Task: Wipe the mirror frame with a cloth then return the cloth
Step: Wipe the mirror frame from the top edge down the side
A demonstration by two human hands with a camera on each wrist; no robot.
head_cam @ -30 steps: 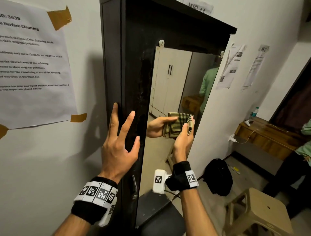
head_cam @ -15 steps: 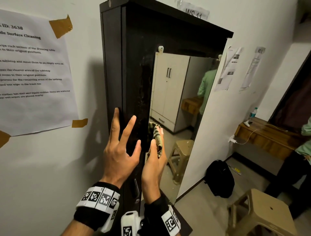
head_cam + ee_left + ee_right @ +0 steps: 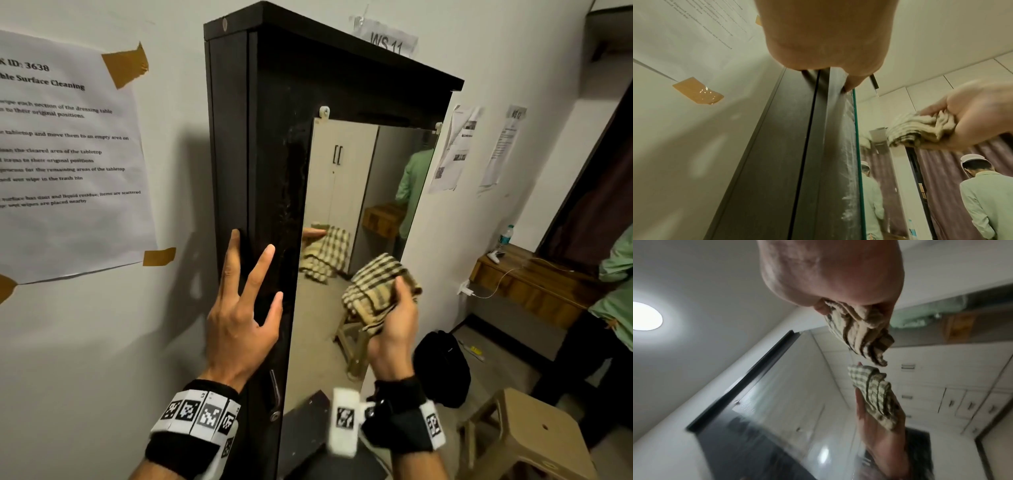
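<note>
The right hand (image 3: 394,329) has its grip closed around a bunched checked cloth (image 3: 378,291), thumb across the front and fingers curled behind, so the folds spill out above the knuckles. The cloth is held just off the mirror glass (image 3: 346,192), not touching it, and its reflection shows a little to the left of the grip and higher. From the right wrist view the same wad (image 3: 859,327) juts past the fingers, with its mirrored twin facing it across a small gap.

To the left of that grip, the left hand (image 3: 245,308) lies flat against the dark mirror frame (image 3: 270,144), fingers straight and spread, holding nothing; the fingertips (image 3: 235,236) reach up along the frame's outer edge. The left wrist view shows pale dusty streaks on the frame (image 3: 846,162) right beside the glass edge.

Farther left of both hands, a printed sheet (image 3: 68,150) is taped to the wall. Below and right of the cloth grip stand a black bag (image 3: 442,370) and a tan plastic stool (image 3: 524,435) on the floor.
</note>
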